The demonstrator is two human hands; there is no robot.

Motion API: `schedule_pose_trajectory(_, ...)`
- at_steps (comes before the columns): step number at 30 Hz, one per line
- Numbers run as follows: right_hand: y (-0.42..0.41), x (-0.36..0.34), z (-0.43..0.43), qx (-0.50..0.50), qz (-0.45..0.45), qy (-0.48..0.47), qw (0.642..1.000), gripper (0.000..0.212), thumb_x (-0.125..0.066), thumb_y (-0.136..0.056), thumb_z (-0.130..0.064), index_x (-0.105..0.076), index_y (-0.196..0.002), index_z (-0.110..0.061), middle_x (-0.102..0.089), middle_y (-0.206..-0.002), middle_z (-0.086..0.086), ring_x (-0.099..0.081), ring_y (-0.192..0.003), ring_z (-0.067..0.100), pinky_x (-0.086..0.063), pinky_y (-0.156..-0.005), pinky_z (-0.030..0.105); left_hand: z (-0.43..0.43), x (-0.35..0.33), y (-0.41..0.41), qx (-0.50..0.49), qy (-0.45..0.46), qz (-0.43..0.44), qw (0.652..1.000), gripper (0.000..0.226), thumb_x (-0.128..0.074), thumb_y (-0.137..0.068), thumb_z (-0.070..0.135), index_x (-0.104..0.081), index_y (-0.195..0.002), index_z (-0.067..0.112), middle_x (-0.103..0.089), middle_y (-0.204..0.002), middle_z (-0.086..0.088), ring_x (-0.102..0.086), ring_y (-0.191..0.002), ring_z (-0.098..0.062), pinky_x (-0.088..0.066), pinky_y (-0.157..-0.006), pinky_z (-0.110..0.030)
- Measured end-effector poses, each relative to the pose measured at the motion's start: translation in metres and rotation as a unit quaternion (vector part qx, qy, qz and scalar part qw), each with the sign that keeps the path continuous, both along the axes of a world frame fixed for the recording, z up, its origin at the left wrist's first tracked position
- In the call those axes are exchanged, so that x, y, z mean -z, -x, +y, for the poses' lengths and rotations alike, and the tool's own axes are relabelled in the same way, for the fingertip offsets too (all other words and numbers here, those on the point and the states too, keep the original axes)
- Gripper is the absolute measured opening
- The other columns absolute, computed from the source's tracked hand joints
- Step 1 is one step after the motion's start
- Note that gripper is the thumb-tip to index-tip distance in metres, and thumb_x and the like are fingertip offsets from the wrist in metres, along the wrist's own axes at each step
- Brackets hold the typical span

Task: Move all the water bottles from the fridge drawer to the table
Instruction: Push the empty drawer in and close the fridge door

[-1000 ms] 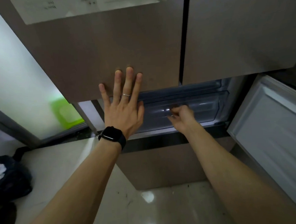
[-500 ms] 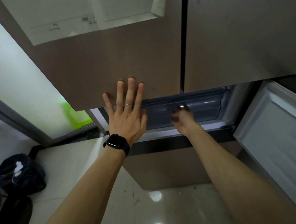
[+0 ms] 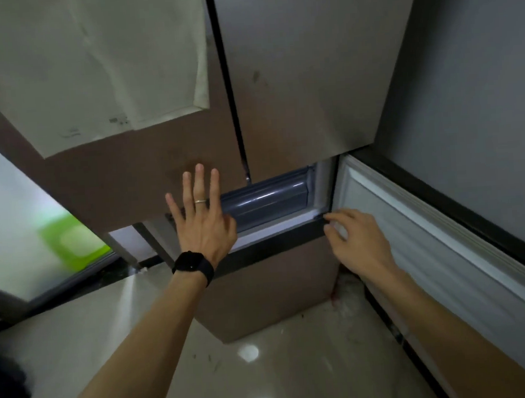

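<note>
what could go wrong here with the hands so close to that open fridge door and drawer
1. The right hand has its fingertips at the corner where the open door hinges by the drawer; if the door swings, they could get pinched.
2. The left hand is spread flat on the upper door and partly covers the drawer front, so it may block the drawer as it slides out.
3. No bottles are visible yet, so a blind reach could knock them.

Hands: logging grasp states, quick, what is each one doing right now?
Left hand: open, flat against the fridge door, holding nothing.
Right hand: loosely curled, empty, by the open door.
</note>
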State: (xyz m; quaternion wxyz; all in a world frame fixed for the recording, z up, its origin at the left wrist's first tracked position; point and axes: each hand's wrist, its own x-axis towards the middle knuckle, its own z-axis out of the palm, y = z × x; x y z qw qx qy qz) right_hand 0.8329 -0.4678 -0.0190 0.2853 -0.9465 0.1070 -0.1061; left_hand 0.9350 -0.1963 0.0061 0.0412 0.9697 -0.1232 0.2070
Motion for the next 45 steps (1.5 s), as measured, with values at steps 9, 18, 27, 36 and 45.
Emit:
schedule_pose_trajectory(9, 0.069, -0.042, -0.112, 0.193, 0.126, 0.164, 0.959, 0.062, -0.026, -0.098, -0.056, -0.033, -0.151, -0.025, -0.026, -0.161, 0.008, -0.017, -0.147, 0.035, -0.016, -0.117, 0.058, -0.046, -0.039, -0.009, 0.098, -0.058, -0.004, 0.993, 0.098, -0.069, -0.085, 0.029, -0.01, -0.162, 0.025, 0.009, -0.169, -0.005, 0.01, -0.155, -0.028, 0.005, -0.119, -0.064)
schedule_pose_trajectory(18, 0.083, -0.044, -0.114, 0.237, 0.22, 0.106, 0.94, 0.056, -0.02, -0.103, -0.044, -0.004, -0.157, -0.039, -0.027, -0.159, 0.011, -0.029, -0.138, 0.038, -0.019, -0.113, 0.052, -0.08, -0.038, -0.011, 0.064, -0.066, 0.06, 0.994, 0.092, -0.058, -0.089, 0.034, -0.004, -0.162, 0.022, 0.029, -0.164, -0.003, 0.022, -0.152, -0.028, 0.008, -0.118, -0.065)
schedule_pose_trajectory(27, 0.083, -0.049, -0.057, 0.122, 0.217, 0.074, 0.966, 0.062, -0.029, -0.104, -0.034, -0.003, -0.159, -0.024, -0.034, -0.155, 0.012, -0.047, -0.129, 0.033, -0.041, -0.103, 0.043, -0.059, -0.051, -0.009, 0.085, -0.045, 0.053, 0.994, 0.08, -0.052, -0.094, 0.038, -0.013, -0.162, 0.019, 0.017, -0.168, -0.001, 0.016, -0.154, -0.025, 0.007, -0.119, -0.065)
schedule_pose_trajectory(36, 0.056, -0.038, 0.056, 0.089, 0.169, 0.014, 0.982, 0.073, -0.026, -0.103, -0.052, 0.007, -0.158, -0.017, -0.011, -0.165, 0.008, -0.028, -0.143, 0.035, -0.032, -0.113, 0.048, 0.049, -0.074, -0.005, 0.033, -0.065, -0.004, 0.997, 0.08, -0.053, -0.094, 0.039, -0.012, -0.162, 0.03, 0.015, -0.168, 0.003, 0.016, -0.154, -0.023, 0.008, -0.119, -0.064)
schedule_pose_trajectory(45, -0.001, -0.015, 0.139, 0.126, 0.108, 0.016, 0.986, 0.083, -0.021, -0.098, -0.062, 0.01, -0.157, -0.014, 0.012, -0.166, 0.005, 0.014, -0.151, 0.022, -0.003, -0.121, 0.052, 0.106, -0.073, 0.001, 0.016, -0.117, 0.003, 0.993, 0.075, -0.047, -0.096, 0.042, -0.011, -0.161, 0.035, 0.018, -0.168, 0.005, 0.015, -0.155, -0.024, 0.007, -0.117, -0.068)
